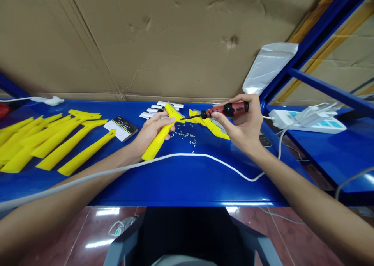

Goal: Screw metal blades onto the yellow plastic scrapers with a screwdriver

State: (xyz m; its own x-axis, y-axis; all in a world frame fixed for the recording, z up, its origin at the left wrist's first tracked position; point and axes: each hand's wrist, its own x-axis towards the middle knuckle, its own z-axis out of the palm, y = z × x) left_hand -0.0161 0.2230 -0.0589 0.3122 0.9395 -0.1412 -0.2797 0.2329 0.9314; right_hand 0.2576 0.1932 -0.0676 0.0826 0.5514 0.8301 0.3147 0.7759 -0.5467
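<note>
Left grip: the left hand (154, 127) closed round the neck of a yellow plastic T-shaped handle (157, 141), thumb on top just under the head; handle held over the mid desk, slanting, butt end toward the person.
Right grip: the right hand (247, 125) wrapped on a red-and-black screwdriver (226, 110) with a thin dark shaft, fingers and thumb along its side.
Driver tip: at the T-head's right end; contact too small to confirm.
Doing it well: judged, shaft wants to be square to the head's face; it looks rather flat now. Seat tip fully, push along the shaft, turn slowly. Left thumb should stay off the tip's path.
Small hardware: loose silvery screws and nuts (187, 135) scattered on the blue metal desk (181, 190), right beside the left fingers; a sleeve or wrist could sweep them.
Behind: white-and-black strip-like parts (150, 113), beyond the left hand; more yellow pieces with grey (214, 128) under the driver.
Far left: row of yellow plastic handles (67, 141), overlapping; black-and-white printed card (121, 128) beside.
Snag risk: white cable (187, 154) crosses the desk near the handle's butt.
</note>
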